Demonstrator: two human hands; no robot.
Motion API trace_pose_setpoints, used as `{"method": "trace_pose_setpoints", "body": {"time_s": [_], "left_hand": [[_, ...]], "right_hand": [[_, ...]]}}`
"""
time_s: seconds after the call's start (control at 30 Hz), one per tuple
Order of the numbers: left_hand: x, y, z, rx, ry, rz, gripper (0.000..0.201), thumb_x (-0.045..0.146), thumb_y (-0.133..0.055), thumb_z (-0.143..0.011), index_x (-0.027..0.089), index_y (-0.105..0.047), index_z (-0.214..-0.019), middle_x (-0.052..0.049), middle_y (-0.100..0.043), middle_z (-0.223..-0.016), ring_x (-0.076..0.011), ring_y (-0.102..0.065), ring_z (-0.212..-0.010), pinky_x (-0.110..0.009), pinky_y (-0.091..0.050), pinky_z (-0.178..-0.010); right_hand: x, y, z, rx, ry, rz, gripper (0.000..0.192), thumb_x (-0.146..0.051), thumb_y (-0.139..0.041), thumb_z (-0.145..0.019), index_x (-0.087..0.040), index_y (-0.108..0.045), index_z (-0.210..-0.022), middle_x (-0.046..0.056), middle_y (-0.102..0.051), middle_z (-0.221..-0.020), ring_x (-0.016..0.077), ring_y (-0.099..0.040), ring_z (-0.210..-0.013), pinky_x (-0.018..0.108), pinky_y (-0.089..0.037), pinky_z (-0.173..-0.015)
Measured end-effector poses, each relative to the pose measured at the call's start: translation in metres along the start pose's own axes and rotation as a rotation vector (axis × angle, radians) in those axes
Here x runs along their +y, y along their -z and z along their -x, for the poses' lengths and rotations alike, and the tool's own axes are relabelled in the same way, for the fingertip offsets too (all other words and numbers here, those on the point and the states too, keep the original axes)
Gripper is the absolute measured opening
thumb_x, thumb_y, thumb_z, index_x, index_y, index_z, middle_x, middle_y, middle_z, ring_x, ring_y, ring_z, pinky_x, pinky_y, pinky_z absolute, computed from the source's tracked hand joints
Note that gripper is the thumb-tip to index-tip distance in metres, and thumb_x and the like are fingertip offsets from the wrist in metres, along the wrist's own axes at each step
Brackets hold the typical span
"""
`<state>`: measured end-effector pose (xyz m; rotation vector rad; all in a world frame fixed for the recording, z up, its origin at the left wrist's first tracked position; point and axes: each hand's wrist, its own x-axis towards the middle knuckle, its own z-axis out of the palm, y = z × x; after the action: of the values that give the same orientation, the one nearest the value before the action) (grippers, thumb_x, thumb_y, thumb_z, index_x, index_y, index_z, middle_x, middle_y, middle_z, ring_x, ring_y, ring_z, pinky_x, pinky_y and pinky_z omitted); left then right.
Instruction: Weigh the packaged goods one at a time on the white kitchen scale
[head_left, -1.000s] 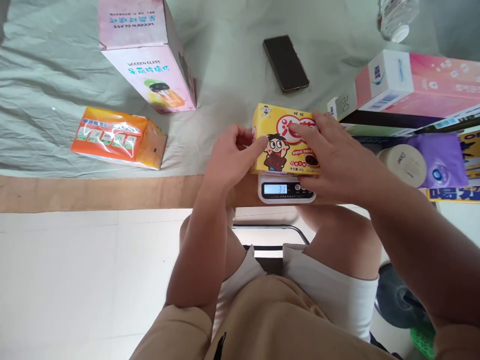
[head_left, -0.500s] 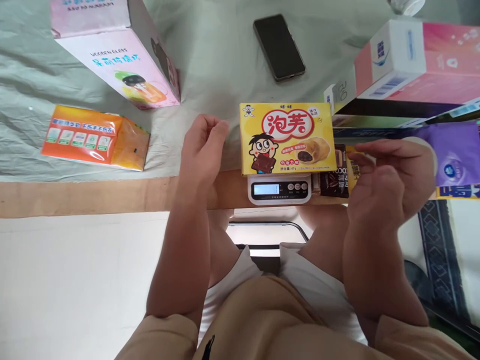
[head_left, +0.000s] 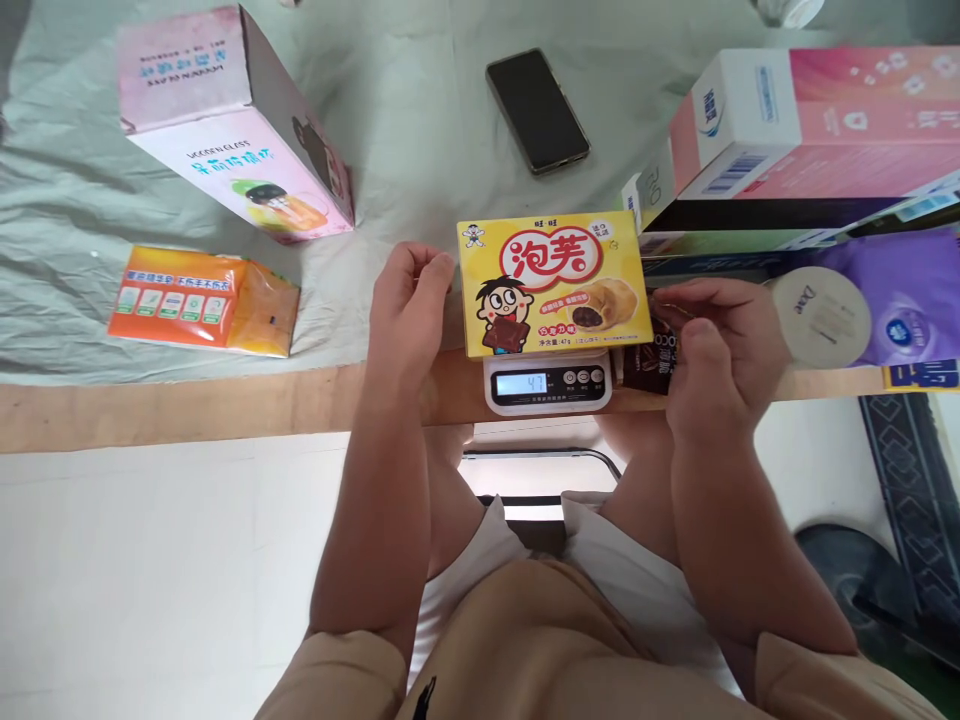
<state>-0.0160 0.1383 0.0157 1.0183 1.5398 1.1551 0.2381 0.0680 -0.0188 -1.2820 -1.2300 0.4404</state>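
Note:
A yellow snack box [head_left: 553, 285] with a cartoon face lies flat on a small white digital scale [head_left: 547, 384] at the table's front edge; the display is lit. My left hand [head_left: 409, 305] hovers just left of the box, fingers loosely curled, holding nothing. My right hand [head_left: 720, 345] is just right of the box, fingers apart and empty, over a dark brown packet [head_left: 646, 358] beside the scale. Neither hand touches the box.
A black phone [head_left: 537, 110] lies on the green cloth behind the box. An orange packet [head_left: 202, 300] and a pink carton [head_left: 232, 125] are at the left. Stacked pink-and-white boxes [head_left: 795, 120], a purple pack [head_left: 900, 295] and a round white lid [head_left: 821, 315] crowd the right.
Both hands let go of the yellow box and drew back to its sides. The box now rests free on the scale, and the view shifted a little.

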Motion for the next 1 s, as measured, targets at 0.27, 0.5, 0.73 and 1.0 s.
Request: {"method": "trace_pose_setpoints", "body": {"time_s": [0.27, 0.5, 0.73, 1.0], "left_hand": [[0.002, -0.003, 0.000, -0.048, 0.053, 0.060, 0.021, 0.039, -0.073, -0.102, 0.024, -0.066, -0.089, -0.003, -0.079, -0.103, -0.0217, -0.078, -0.102, -0.032, -0.061, -0.084], [-0.003, -0.001, -0.003, -0.090, 0.040, 0.052, 0.022, 0.038, -0.082, -0.096, 0.022, -0.066, -0.096, -0.003, -0.081, -0.109, -0.0193, -0.078, -0.091, -0.030, -0.061, -0.072], [-0.005, 0.005, -0.003, -0.076, 0.051, 0.082, 0.017, 0.030, -0.084, -0.091, 0.022, -0.070, -0.096, -0.003, -0.080, -0.110, -0.0175, -0.076, -0.083, -0.027, -0.059, -0.061], [-0.010, 0.012, -0.004, -0.118, 0.038, 0.141, 0.028, 0.039, -0.092, -0.086, 0.023, -0.071, -0.095, -0.005, -0.080, -0.110, -0.0188, -0.076, -0.085, -0.026, -0.059, -0.060]], "right_hand": [[-0.008, -0.004, -0.005, -0.063, -0.056, 0.002, 0.029, -0.045, -0.072, -0.099, -0.024, -0.077, -0.117, 0.006, -0.081, -0.114, 0.0203, -0.081, -0.107, 0.037, -0.068, -0.091], [-0.013, -0.009, -0.008, -0.104, -0.050, 0.002, 0.036, -0.054, -0.074, -0.099, -0.021, -0.079, -0.114, 0.007, -0.083, -0.109, 0.0187, -0.081, -0.099, 0.033, -0.069, -0.085], [-0.017, -0.013, -0.005, -0.107, -0.029, 0.009, 0.033, -0.055, -0.076, -0.098, -0.025, -0.078, -0.112, 0.006, -0.083, -0.106, 0.0198, -0.080, -0.097, 0.036, -0.068, -0.085], [-0.018, -0.016, -0.004, -0.111, -0.034, 0.018, 0.024, -0.036, -0.076, -0.093, -0.022, -0.078, -0.112, 0.007, -0.083, -0.107, 0.0169, -0.079, -0.095, 0.031, -0.067, -0.081]]}}
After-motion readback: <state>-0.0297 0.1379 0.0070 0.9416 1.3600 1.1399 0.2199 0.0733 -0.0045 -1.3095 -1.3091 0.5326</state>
